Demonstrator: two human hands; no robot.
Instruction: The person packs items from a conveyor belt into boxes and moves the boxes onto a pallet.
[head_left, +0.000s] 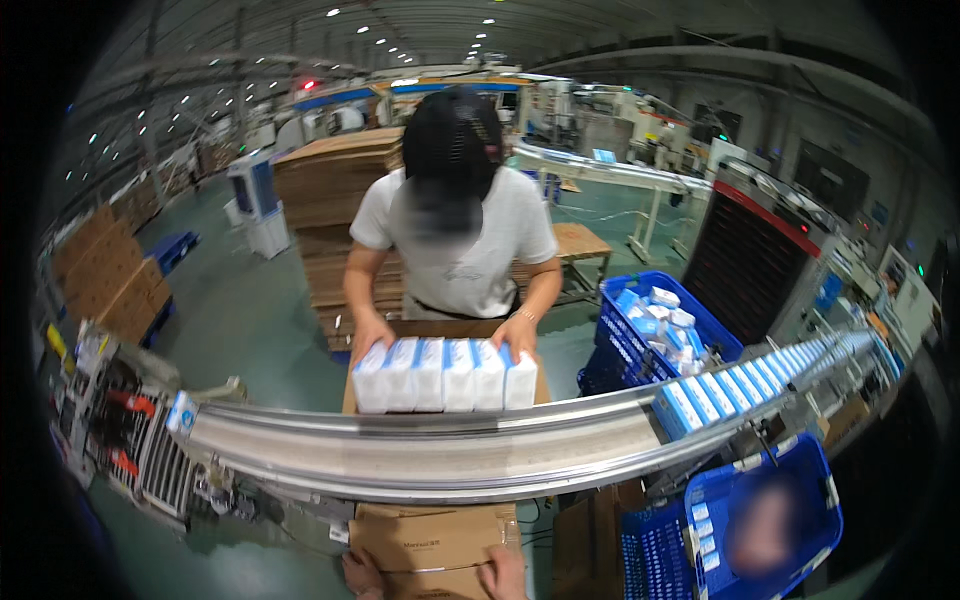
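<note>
At the bottom of the view, my left hand (362, 574) grips the left edge of a brown cardboard box (424, 534) that bears printing. My right hand (504, 571) holds its right side, thumb and fingers on the cardboard. Both wrists run out of the picture. A dark band or gap crosses the box top between my hands. Directly beyond the box runs a curved conveyor (420, 454) with metal rails. Across it, a co-worker in a white T-shirt presses a row of white-and-blue packs (457, 375) together between two hands, over another carton.
More packs (720, 397) stand in line on the conveyor's right part, and one pack (181, 414) lies at its left end. A blue crate (761, 457) sits at lower right, a blue basket (619, 330) of loose packs beyond the belt. Stacked cardboard (330, 225) rises behind the co-worker.
</note>
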